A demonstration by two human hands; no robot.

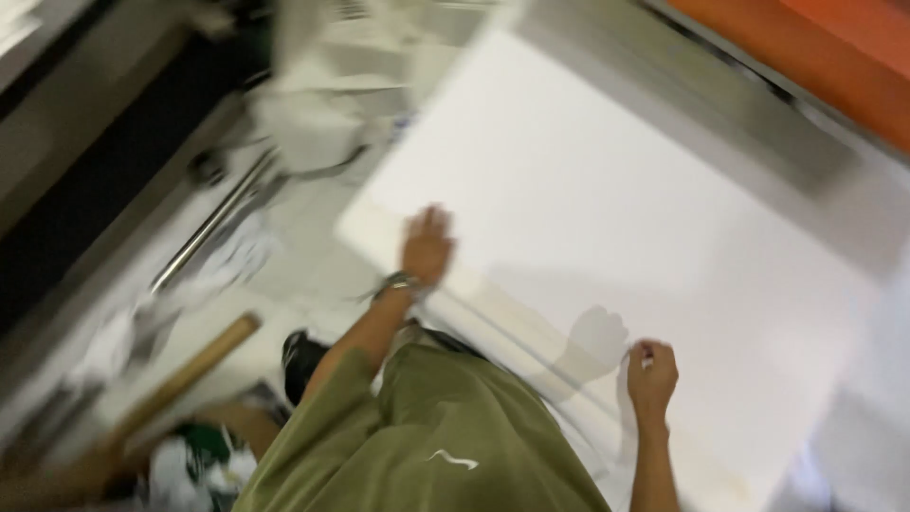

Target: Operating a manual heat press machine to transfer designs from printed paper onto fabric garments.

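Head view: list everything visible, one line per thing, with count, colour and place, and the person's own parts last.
White board: one, white, large flat panel across centre and right.
Wooden handle: one, light brown, lower left, lying diagonally.
Metal rod: one, silver, left of the board.
White clutter: count unclear, blurred, upper left.
Orange surface: one, orange, top right corner.
Olive garment: one, olive green, bottom centre, on the person.
Wristwatch: one, metallic, on the left wrist.
Left hand: flat on the board's near edge.
Right hand: fingers curled at the board's near edge; grip unclear.
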